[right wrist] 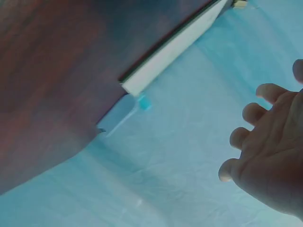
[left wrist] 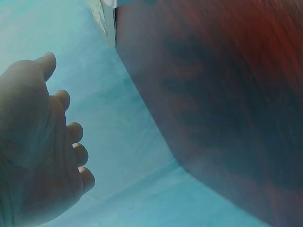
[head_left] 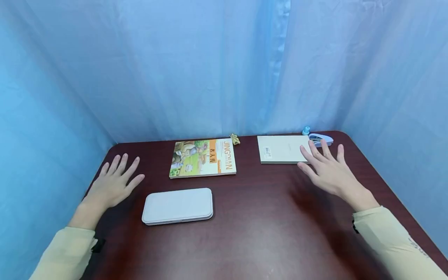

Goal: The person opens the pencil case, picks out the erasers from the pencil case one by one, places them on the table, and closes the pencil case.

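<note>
My left hand (head_left: pixel 111 184) hovers over the left side of the table with its fingers spread, holding nothing. Nearest to it lies a closed white case (head_left: pixel 177 206), flat on the wood. My right hand (head_left: pixel 329 171) is raised at the right with straight, spread fingers, also holding nothing; in the head view its fingertips overlap a cream book (head_left: pixel 281 149). Just beyond those fingertips is a pale blue stapler (head_left: pixel 325 139). Between the hands, farther back, a book with a colourful illustrated cover (head_left: pixel 196 159) lies flat.
A small blue bottle-like item (head_left: pixel 306 130) stands at the back edge near the stapler. Behind the illustrated book sits a small crumpled yellowish piece (head_left: pixel 235 139). Blue curtains (head_left: pixel 196 70) enclose the dark red-brown table (head_left: pixel 245 233) at the back and sides.
</note>
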Demonstrator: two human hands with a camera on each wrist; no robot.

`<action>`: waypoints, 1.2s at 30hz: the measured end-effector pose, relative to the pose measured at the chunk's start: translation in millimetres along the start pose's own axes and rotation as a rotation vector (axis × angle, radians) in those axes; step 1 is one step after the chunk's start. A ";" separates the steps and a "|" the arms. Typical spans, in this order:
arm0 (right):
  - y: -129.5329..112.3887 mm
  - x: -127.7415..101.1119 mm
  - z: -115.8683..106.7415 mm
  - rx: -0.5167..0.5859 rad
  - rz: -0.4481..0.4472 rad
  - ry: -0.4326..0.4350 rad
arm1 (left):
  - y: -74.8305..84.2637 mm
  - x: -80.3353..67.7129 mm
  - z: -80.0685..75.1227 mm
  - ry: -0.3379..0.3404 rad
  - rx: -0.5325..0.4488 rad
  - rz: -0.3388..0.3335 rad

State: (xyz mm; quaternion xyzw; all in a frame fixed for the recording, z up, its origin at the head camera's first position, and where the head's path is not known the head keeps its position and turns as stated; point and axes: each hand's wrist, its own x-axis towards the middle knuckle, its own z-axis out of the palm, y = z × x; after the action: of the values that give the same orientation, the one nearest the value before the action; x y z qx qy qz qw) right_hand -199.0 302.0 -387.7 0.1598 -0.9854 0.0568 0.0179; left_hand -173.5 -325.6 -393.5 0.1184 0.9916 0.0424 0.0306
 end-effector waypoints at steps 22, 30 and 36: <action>-150.0 37.4 39.2 0.006 -0.584 0.089 | 29.4 -22.1 46.7 0.171 0.095 0.483; -213.7 48.2 65.3 0.016 -0.734 -0.103 | 40.0 -21.2 64.3 0.065 0.035 0.434; -240.9 60.4 69.1 0.186 -0.612 -0.296 | 40.2 -19.9 64.5 0.058 -0.007 0.421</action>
State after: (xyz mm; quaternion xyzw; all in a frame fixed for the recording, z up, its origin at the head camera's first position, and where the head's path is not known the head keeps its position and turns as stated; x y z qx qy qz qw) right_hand -181.1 48.0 -427.5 0.4549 -0.8745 0.1144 -0.1235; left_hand -140.3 -286.4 -453.0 0.3215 0.9453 0.0550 -0.0073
